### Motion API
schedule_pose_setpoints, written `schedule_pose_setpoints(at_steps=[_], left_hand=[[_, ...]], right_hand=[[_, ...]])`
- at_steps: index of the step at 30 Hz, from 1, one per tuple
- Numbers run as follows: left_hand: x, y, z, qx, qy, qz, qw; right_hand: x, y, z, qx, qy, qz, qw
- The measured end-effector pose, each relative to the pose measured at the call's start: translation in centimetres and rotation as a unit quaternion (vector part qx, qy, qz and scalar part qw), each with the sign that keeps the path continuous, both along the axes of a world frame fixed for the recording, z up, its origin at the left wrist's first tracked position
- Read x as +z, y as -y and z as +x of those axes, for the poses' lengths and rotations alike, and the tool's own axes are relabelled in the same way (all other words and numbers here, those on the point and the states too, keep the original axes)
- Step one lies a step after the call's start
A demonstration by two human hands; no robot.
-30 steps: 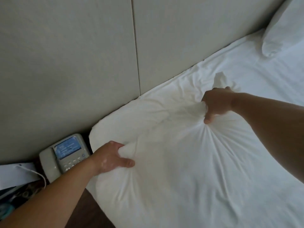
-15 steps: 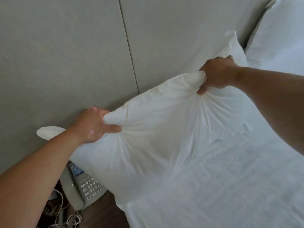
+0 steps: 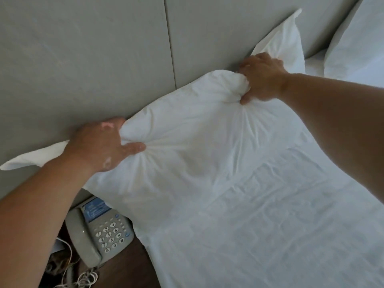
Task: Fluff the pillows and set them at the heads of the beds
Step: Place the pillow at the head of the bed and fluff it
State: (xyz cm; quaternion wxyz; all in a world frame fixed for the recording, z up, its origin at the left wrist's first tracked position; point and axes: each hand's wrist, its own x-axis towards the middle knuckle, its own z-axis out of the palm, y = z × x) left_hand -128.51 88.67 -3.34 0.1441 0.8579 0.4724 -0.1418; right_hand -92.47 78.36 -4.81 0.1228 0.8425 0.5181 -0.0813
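Note:
A white pillow [image 3: 187, 146] stands tilted against the grey padded headboard [image 3: 87, 65] at the head of the bed [image 3: 280, 225]. My left hand [image 3: 104, 144] grips a bunch of its cover near the left end. My right hand [image 3: 261, 77] grips the cover near the upper right end. Loose flaps of the pillowcase stick out past both hands. A second white pillow [image 3: 359, 42] lies at the far right, against the headboard.
A grey desk telephone [image 3: 97, 231] with a keypad and tangled cords sits on a dark wooden nightstand [image 3: 124, 267] at the lower left, partly under the pillow's lower corner. White sheet covers the bed to the right.
The pillow was lying flat on the bed a second ago. Both hands have lifted it by its upper edge and brought it up against the headboard.

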Motion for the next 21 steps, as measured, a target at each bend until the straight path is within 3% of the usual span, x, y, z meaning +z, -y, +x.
schedule_pose_setpoints(at_steps=[4, 15, 21], left_hand=[[-0.4, -0.5, -0.4, -0.002, 0.030, 0.047, 0.998], [1.7, -1.3, -1.0, -0.025, 0.099, 0.150, 0.983], [0.1, -0.8, -0.4, -0.022, 0.118, 0.171, 0.978]], right_hand=[[2.0, -0.1, -0.7, 0.000, -0.038, -0.012, 0.999], [5.9, 0.8, -0.5, 0.014, 0.003, 0.091, 0.996], [4.0, 0.4, -0.1, -0.018, -0.019, 0.081, 0.996]])
